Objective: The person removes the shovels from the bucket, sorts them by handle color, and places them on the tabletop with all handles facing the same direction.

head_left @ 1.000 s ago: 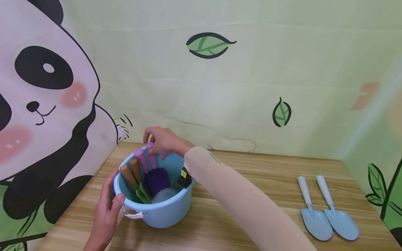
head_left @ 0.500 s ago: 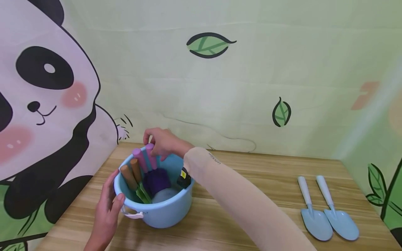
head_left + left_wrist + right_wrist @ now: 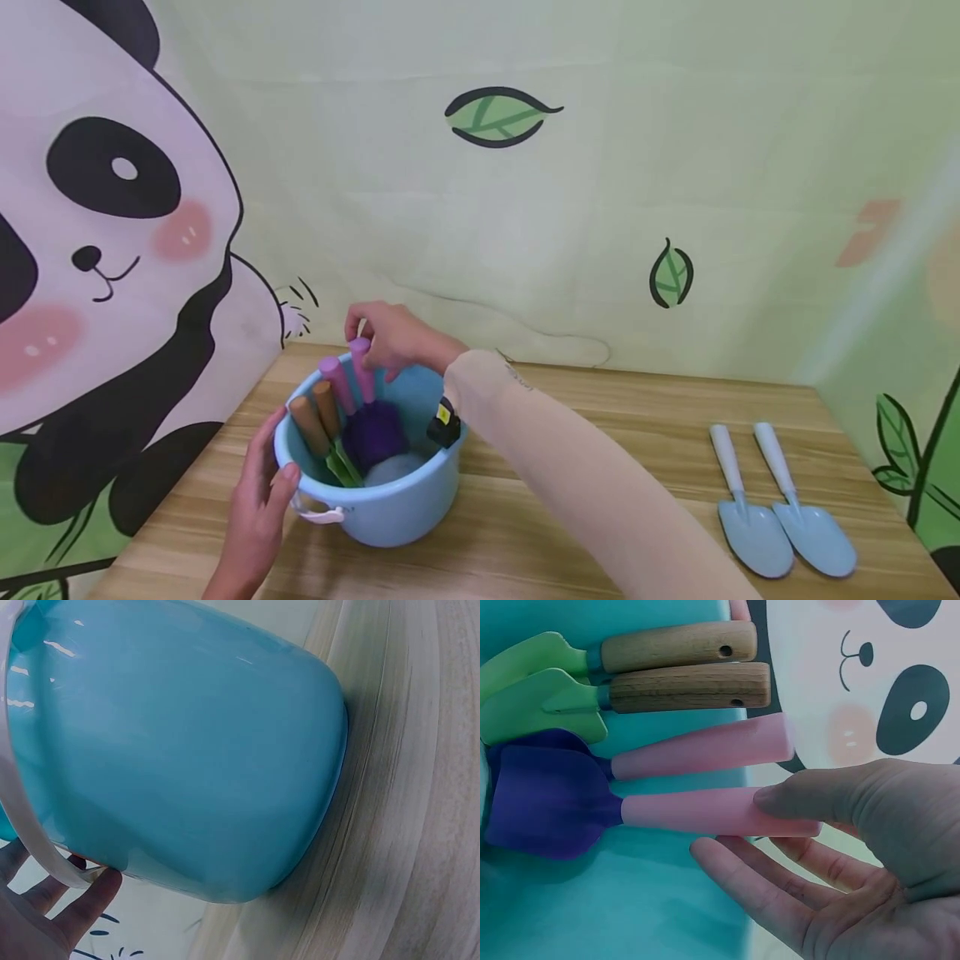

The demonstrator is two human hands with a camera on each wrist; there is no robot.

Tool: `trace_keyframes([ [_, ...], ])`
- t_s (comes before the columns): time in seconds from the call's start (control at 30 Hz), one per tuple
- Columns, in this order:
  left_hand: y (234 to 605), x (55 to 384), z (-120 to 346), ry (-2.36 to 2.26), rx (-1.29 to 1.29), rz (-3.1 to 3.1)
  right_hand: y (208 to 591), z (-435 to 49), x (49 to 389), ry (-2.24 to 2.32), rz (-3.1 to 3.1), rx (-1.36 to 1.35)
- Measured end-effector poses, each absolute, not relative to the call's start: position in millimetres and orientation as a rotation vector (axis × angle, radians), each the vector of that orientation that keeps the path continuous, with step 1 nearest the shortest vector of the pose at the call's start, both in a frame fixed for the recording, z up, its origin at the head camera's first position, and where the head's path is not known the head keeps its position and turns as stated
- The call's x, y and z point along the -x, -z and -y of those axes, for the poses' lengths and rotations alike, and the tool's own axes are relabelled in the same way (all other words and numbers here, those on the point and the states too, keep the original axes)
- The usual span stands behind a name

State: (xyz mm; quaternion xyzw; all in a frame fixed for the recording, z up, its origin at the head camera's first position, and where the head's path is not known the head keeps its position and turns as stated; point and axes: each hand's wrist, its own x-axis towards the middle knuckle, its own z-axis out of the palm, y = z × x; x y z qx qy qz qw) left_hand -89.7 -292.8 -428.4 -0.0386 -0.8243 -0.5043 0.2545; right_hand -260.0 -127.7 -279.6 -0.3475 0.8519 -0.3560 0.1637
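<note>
A light blue bucket [image 3: 405, 515] stands on the table. My left hand [image 3: 258, 500] holds its left side, thumb at the rim and fingers against the outer wall beside the white handle [image 3: 26, 817]. Over the far rim, my right hand [image 3: 393, 333] pinches the pink handle of a purple trowel [image 3: 555, 799] between thumb and fingers; its blade is inside the bucket. A second pink-handled purple trowel [image 3: 697, 750] leans alongside. Left of these, two green trowels [image 3: 540, 705] with wooden handles lean on the wall. A greyish rounded thing [image 3: 396, 468], partly hidden, lies at the bottom.
Two pale blue trowels [image 3: 780, 529] lie side by side on the wooden table [image 3: 600, 417] at the right. A small black object with a yellow label [image 3: 444, 423] shows at the bucket's right rim. A cloth backdrop [image 3: 570, 208] with a panda stands behind.
The held pink handle stands slightly higher beside its neighbour than before. Both hands keep their places at the bucket, and the head view has tilted a little.
</note>
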Motion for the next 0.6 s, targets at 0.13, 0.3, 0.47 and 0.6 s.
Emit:
trace_keyframes([
  [0.13, 429, 90, 293, 1.385, 0.110, 2.229, 277, 125, 261, 1.042, -2.424, 1.011],
  [0.3, 431, 91, 293, 1.387, 0.109, 2.231, 279, 119, 263, 1.058, -2.420, 1.061],
  [0.47, 432, 91, 294, 1.393, 0.111, 2.223, 281, 110, 266, 1.113, -2.385, 1.124],
  [0.6, 432, 92, 295, 1.395, 0.112, 2.217, 280, 103, 269, 1.178, -2.365, 1.172],
])
